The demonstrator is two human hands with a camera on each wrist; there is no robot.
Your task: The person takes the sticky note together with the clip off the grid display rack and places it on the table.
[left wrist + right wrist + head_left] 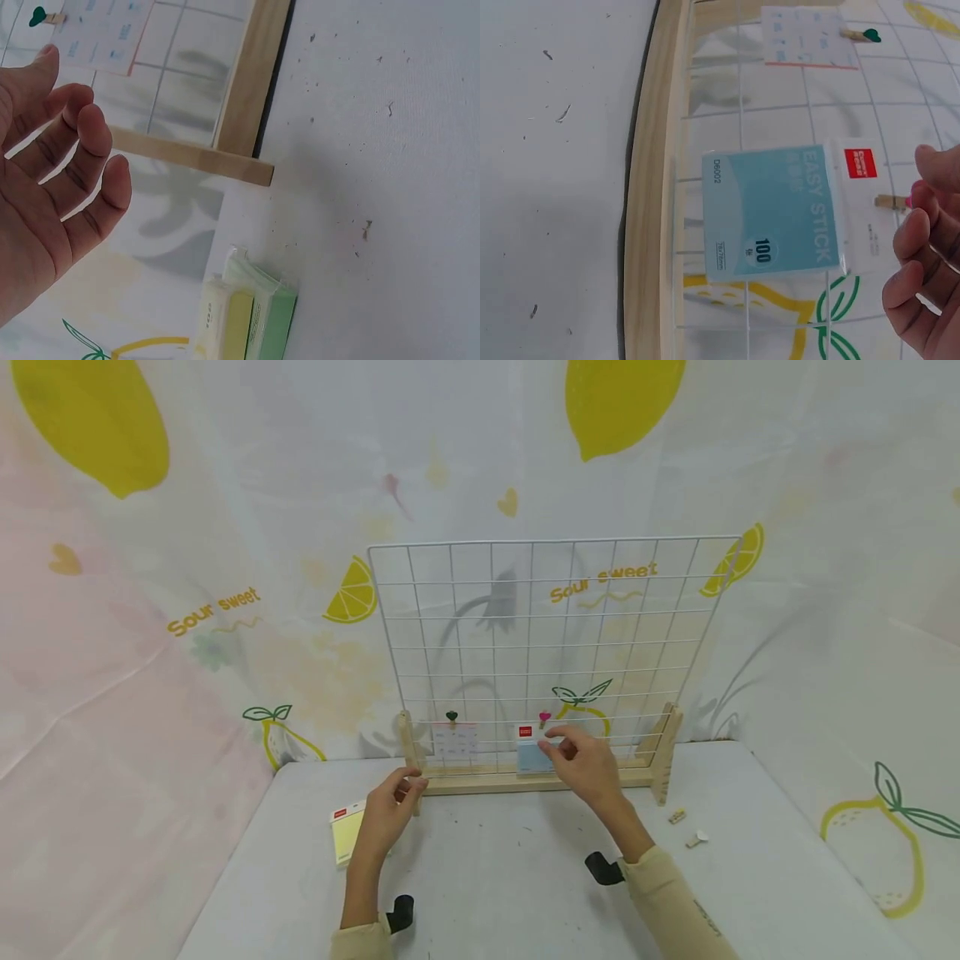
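Note:
A white wire grid [492,617] stands upright in a wooden base [487,785]. A blue sticky note pack [772,214] hangs on it from a wooden clip [891,202] with a pink heart. My right hand [588,768] is beside that clip, fingers loosely bent; in the right wrist view a fingertip overlaps the pink heart. In the head view the heart shows above the fingers, and thumb and forefinger are apart. My left hand [386,814] hovers near the base's left end, fingers relaxed and holding nothing. A printed sheet [454,740] hangs from a green-heart clip [452,717].
Yellow [238,322] and green [276,322] sticky note packs lie on the table left of the base, partly behind my left hand in the head view. Two loose clips, one yellowish [677,816] and one white-topped [697,839], lie at the right. A lemon-print cloth backdrop [300,510] hangs behind.

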